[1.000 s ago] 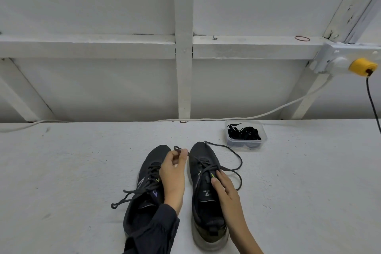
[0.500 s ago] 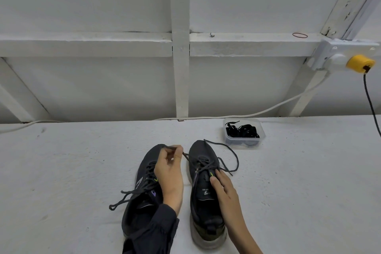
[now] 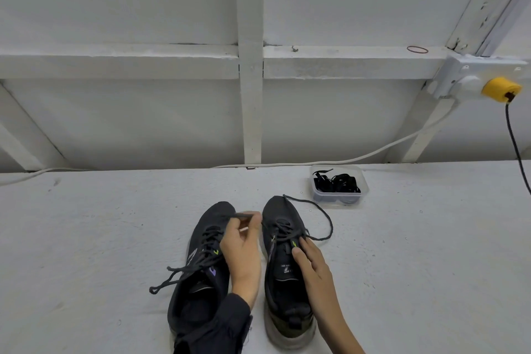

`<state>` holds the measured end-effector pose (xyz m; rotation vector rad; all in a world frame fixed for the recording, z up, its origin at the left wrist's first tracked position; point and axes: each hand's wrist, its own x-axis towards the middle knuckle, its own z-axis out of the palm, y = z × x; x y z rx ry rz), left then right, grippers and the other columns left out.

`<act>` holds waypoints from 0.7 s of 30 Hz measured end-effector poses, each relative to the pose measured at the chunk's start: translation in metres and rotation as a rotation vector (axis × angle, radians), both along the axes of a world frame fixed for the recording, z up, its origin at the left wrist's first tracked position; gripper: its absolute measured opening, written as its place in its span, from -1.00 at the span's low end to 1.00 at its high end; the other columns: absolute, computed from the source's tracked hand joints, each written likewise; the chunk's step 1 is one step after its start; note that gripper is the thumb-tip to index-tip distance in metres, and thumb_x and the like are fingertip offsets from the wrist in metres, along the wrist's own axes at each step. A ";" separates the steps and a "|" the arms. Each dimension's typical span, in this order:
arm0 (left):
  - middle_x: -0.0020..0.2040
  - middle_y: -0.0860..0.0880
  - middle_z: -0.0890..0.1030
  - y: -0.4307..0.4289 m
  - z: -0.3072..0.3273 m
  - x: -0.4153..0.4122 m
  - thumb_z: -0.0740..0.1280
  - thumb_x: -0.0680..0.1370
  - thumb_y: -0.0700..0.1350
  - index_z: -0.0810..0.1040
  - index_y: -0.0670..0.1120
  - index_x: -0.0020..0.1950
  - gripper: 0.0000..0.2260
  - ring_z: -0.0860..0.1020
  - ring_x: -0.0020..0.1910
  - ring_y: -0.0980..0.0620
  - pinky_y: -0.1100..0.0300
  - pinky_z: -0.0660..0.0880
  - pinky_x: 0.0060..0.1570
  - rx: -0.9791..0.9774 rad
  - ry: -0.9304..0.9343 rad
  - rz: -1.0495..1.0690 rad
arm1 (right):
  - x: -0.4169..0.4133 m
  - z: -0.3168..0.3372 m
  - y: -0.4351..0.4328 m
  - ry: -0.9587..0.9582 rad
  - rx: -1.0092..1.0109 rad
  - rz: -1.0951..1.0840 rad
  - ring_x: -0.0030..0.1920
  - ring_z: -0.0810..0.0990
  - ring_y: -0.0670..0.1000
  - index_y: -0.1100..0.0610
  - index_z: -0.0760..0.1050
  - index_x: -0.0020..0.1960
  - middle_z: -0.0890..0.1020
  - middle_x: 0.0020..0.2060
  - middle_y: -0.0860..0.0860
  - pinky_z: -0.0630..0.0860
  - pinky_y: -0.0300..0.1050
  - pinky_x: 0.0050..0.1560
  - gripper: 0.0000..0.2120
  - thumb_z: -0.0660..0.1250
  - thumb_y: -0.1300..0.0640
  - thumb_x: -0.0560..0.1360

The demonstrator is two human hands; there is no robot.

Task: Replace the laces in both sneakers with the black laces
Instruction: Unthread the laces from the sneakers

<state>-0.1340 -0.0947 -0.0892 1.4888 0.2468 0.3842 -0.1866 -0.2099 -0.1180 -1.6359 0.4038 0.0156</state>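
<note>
Down at the bottom edge, the heel of the left sneaker [image 3: 186,302] is covered by a dark sleeve [image 3: 218,327] and cut off, and the small print on the tongue of the right sneaker [image 3: 283,282] is too small to read. Beyond the right sneaker's toe and a little to its right, a clear tub [image 3: 363,181] holds the black laces [image 3: 336,182] in a tangle, so their number cannot be told. Both sneakers stand on the counter [image 3: 86,238], the left one just beside the right sneaker, their long axes parallel, toes pointing away from the person and heels toward them. The left grip [image 3: 244,250], between the right sneaker and its mate, is clenched on the old lace [image 3: 327,218], pinching one end at the fingertips; the other end loops loosely off the right sneaker's far side. The right grip [image 3: 313,264] lies released, thumb and straight fingers pressing on the right sneaker's tongue and lacing.
</note>
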 end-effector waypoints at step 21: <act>-0.22 0.12 0.62 0.003 0.012 0.010 0.37 0.55 -0.21 0.58 -0.04 -0.15 -0.90 0.54 -0.21 0.23 0.40 0.48 -0.11 -0.125 -0.044 -0.002 | -0.001 0.001 0.000 0.005 -0.012 -0.007 0.45 0.31 -0.12 0.01 0.36 0.47 0.38 0.44 -0.13 0.21 -0.07 0.50 -0.53 0.28 -0.02 0.58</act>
